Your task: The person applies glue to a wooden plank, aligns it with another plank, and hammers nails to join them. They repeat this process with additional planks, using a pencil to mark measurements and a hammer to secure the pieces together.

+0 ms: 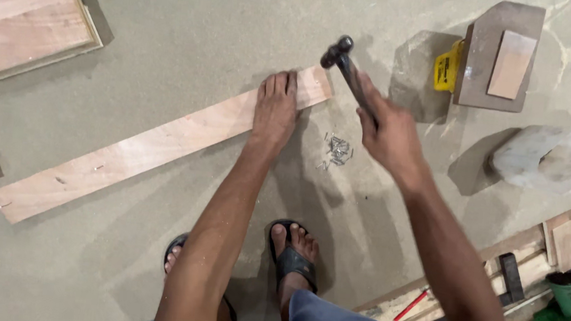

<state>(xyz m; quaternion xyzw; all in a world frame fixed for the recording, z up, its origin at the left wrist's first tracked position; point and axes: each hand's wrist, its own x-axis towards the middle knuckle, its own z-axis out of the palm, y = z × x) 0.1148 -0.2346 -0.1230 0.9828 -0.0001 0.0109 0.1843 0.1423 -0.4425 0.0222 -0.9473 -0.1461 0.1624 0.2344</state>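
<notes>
My left hand (275, 108) flat, fingers together, pressing wood plank (128, 153). My right hand (390, 130) wrapped tight round hammer (341, 56), raised above plank end. Nails (335, 150) lie between hands.

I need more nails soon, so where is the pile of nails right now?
In the head view, the nails lie loose on the floor just right of centre, between the left hand pressing the plank and the right hand gripping the hammer.

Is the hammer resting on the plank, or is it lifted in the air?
Lifted. The right hand holds the hammer by its handle, head raised above the plank, which the left hand presses flat.
</notes>
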